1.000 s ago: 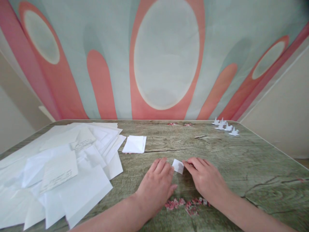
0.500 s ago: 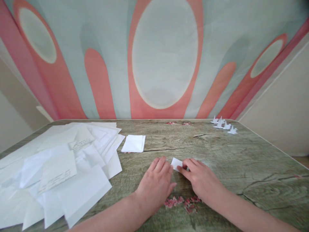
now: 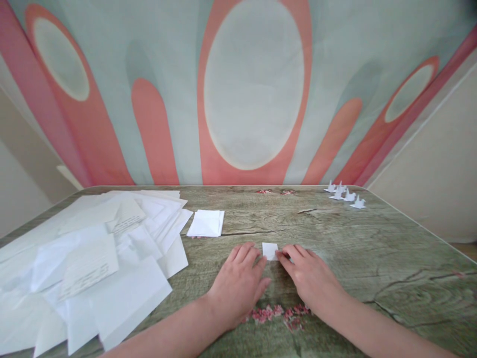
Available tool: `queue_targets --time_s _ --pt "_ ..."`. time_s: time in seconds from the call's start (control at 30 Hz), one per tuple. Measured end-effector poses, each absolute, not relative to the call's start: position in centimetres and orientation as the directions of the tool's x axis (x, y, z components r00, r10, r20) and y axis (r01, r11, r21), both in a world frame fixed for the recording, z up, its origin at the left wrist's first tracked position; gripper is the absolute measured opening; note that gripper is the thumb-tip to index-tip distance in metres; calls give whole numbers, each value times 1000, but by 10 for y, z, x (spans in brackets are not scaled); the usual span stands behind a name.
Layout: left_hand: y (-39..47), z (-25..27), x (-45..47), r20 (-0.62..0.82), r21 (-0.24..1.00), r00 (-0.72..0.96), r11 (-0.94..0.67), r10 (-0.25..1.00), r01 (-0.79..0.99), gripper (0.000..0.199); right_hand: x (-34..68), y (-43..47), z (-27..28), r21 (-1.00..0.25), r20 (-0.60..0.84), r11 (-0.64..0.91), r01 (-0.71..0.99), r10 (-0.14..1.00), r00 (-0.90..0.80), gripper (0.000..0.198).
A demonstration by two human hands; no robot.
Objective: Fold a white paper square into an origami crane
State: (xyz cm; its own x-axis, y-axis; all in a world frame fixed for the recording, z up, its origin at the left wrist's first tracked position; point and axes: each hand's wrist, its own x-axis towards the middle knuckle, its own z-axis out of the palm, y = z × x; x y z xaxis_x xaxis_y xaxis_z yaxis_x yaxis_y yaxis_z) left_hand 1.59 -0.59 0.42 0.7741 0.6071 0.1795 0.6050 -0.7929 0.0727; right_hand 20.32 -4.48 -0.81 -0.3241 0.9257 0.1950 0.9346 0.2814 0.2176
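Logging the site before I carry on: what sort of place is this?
Probably an indoor craft spot, though I can't tell whose: a wood-patterned table, a spread of loose white paper on the left, and small folded paper figures at the far right.

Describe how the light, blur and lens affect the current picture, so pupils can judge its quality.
Head view: soft, even light; bright small paper square, its folds hard to make out. Head view: apparent wide-angle stretch, the tabletop splaying towards the viewer. Head view: lettering on the paper pile unreadable; paper cranes too small for fine detail.
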Motion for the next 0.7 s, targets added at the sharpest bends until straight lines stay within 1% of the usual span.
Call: queue_targets --time_s 0.1,0.3,0.43,0.6,0.7 --pt "-4 4 15 193 84 774 -796 603 599 35 209 -40 -13 184 208 305 934 917 -341 32" --pt "-1 -5 13 214 97 820 -846 532 524 43 214 -32 -19 62 289 383 922 877 -384 31" --pt "-2 -6 14 198 125 810 -834 552 538 45 213 -29 -22 -14 289 389 921 884 -369 29" --pt "-4 2 15 188 150 800 -821 570 550 40 211 -33 -26 0 330 369 929 877 -349 40" --pt "-4 5 15 196 179 797 -820 572 544 41 206 -38 -25 -20 309 381 924 882 -357 38"
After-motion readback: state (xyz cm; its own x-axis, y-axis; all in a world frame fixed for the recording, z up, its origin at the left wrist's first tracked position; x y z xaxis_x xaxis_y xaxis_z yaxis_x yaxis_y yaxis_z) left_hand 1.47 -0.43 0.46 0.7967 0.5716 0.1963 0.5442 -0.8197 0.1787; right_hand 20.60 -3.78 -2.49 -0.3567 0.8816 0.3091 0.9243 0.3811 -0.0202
